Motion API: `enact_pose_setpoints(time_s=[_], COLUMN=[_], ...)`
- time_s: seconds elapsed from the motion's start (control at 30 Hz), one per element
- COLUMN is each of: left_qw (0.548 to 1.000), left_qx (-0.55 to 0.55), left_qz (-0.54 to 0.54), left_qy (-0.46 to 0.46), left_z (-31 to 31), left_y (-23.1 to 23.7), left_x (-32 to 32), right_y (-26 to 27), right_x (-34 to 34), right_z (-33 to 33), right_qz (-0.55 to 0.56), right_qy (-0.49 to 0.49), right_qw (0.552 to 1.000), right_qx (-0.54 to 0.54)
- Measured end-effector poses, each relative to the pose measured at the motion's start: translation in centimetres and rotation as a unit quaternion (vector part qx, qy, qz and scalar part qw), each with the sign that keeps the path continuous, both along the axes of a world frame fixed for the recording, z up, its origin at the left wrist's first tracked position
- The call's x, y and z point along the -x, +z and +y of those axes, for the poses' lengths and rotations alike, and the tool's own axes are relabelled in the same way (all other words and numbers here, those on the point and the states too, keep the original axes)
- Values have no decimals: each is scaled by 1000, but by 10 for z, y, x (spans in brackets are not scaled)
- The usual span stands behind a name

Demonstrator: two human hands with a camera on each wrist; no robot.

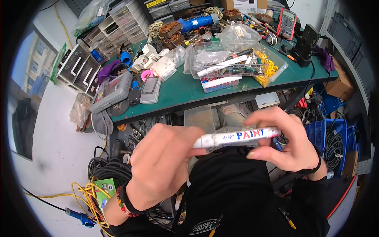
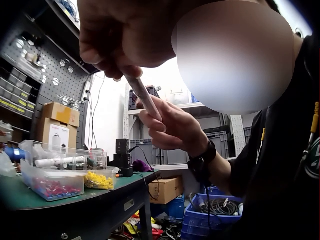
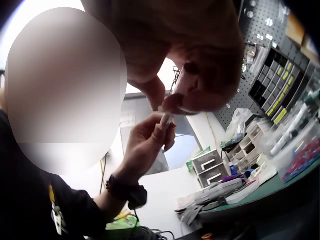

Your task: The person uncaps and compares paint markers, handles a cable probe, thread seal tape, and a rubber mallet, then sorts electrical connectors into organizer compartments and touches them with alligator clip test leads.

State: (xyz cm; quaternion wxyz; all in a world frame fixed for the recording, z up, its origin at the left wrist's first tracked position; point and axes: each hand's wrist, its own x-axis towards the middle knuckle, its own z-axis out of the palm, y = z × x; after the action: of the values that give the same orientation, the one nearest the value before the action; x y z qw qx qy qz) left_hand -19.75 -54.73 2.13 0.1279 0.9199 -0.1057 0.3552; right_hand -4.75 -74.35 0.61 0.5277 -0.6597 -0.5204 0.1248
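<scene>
A white paint marker (image 1: 241, 136), with "PAINT" in blue and red letters, lies almost level between the two hands in the head view. My left hand (image 1: 160, 158) pinches its left end between thumb and fingers. Around its right end curves my right hand (image 1: 290, 140), the fingers relaxed and the thumb (image 1: 266, 156) apart below the barrel. That end overlaps the inside of the right hand. In the left wrist view the marker (image 2: 147, 102) slants down toward the right hand (image 2: 175, 127). The right wrist view shows the left hand (image 3: 145, 142) at the marker's lower end.
Beyond the hands stands a green workbench (image 1: 173, 94). On it are a clear plastic box (image 1: 193, 73) with pens, yellow connectors (image 1: 271, 70), a grey case (image 1: 112, 93) and a multimeter (image 1: 287, 23). A blue crate (image 1: 321, 138) with cables stands on the right; coiled black cable (image 1: 106, 168) lies left.
</scene>
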Motion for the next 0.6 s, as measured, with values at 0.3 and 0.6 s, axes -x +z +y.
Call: enact_pose_setpoints(time_s=[0.3, 0.6], left_qw=[999, 999], left_qx=[21, 2], left_qz=[-35, -24], left_qy=[21, -30], left_z=[-5, 5], left_y=[6, 7], left_x=[3, 3], right_y=[-14, -8], right_x=[-13, -10], right_z=[-2, -4], right_qz=[-100, 50], right_qy=[63, 96], right_qw=[991, 994], right_qx=[-68, 3])
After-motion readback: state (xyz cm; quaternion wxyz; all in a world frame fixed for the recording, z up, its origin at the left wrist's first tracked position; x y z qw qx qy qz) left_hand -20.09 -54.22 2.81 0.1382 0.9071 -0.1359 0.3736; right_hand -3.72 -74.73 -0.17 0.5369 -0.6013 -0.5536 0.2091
